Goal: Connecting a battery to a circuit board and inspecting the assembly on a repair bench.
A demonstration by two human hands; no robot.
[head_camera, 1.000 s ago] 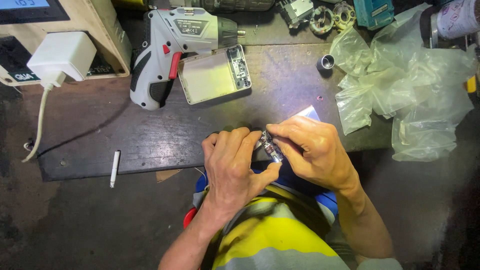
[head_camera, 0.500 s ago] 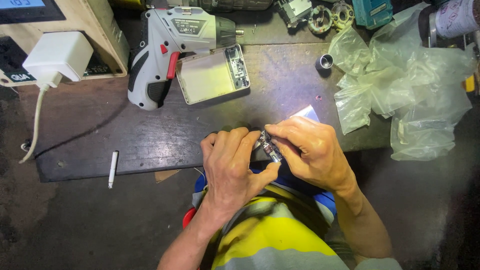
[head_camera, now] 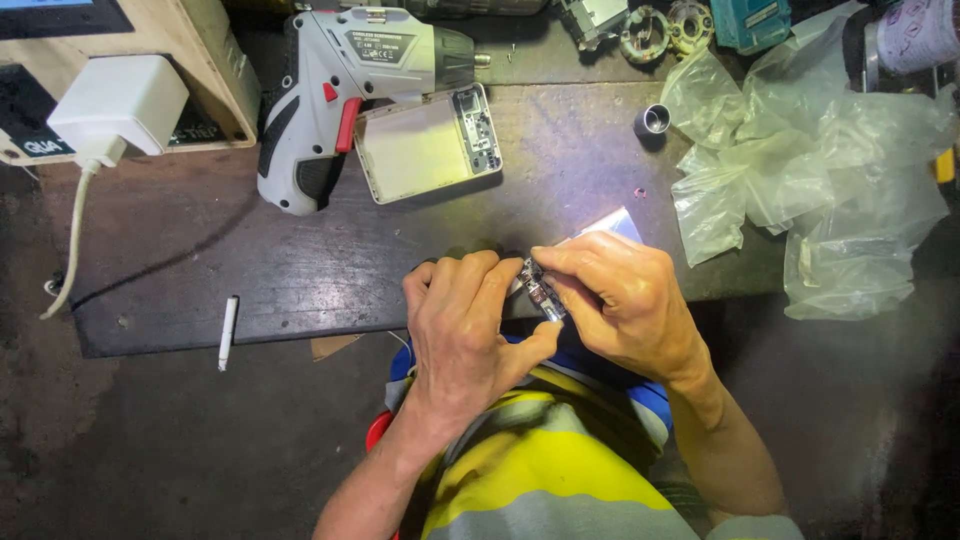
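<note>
My left hand (head_camera: 468, 318) and my right hand (head_camera: 622, 302) meet over the front edge of a dark wooden board (head_camera: 300, 260). Between their fingertips they pinch a small circuit board (head_camera: 541, 291) with tiny parts on it. A bright light falls on it. A small pale flat piece (head_camera: 612, 224) peeks out on the board just behind my right hand. My fingers hide most of the circuit board.
A grey and white cordless screwdriver (head_camera: 340, 90) lies at the back, next to an opened flat device shell (head_camera: 428, 145). A white charger (head_camera: 115, 105) with its cable sits at left, crumpled clear plastic bags (head_camera: 810, 190) at right, a small metal ring (head_camera: 652, 120), a white stick (head_camera: 228, 330).
Both hands have stayed together on the small circuit board, with only slight shifts of the fingers. Nothing else has moved.
</note>
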